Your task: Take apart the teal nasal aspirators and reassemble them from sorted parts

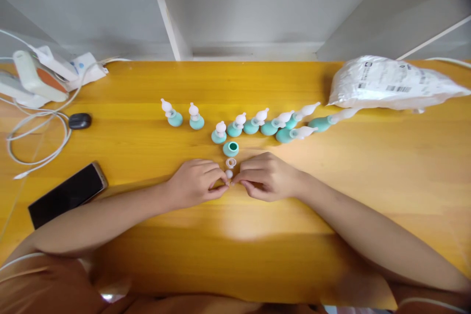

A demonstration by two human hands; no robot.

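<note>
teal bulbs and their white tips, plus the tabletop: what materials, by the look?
Teal bulbs: probably soft rubber or silicone, matte, no glints. White tips: translucent, likely silicone or soft plastic, light passing through. Tabletop: wood or wood-look laminate, yellow grain lines under a glossy finish.

A glossy yellow wooden counter [235,250] fills most of the view, its grain running left to right and soft daylight pooling in a pale patch near the front edge. Behind it stands a grey-white wall [239,14], crossed by a slanting white upright [167,10].
</note>
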